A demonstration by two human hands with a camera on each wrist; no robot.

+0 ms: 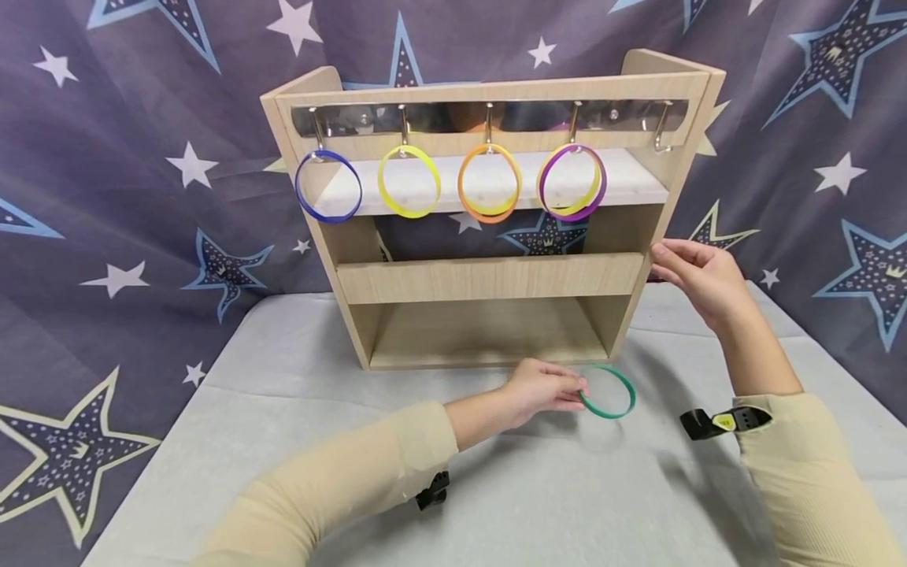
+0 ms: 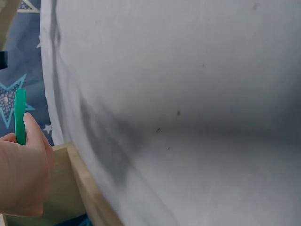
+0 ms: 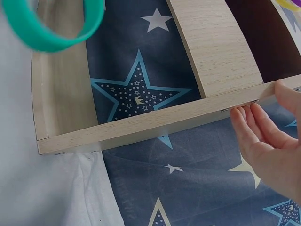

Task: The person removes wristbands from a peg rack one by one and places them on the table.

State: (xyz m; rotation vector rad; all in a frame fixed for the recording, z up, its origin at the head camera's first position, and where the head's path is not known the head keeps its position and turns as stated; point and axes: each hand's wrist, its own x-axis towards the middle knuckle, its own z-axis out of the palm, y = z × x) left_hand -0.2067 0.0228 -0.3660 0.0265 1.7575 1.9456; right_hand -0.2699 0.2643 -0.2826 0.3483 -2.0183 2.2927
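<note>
We see a green ring (image 1: 633,391), a blue ring (image 1: 333,219), a yellow ring (image 1: 409,213), an orange ring (image 1: 462,183) and a purple ring (image 1: 604,183) both showing yellow, a pale wood-grained rack (image 1: 489,279) with white shelf (image 1: 631,181), light grey cloth (image 1: 567,504), beige sleeves (image 1: 354,461), and a purple-grey backdrop (image 1: 135,209) scattered with white, blue-edged and cream-edged stars (image 1: 191,165).

One wooden rack (image 1: 489,279) is seen, on which five hooks (image 1: 489,124) are counted. Four hooks are hung with rings (image 1: 333,220), whose exact total cannot be told. One green ring (image 1: 632,391) and two hands (image 1: 542,390) are counted.
</note>
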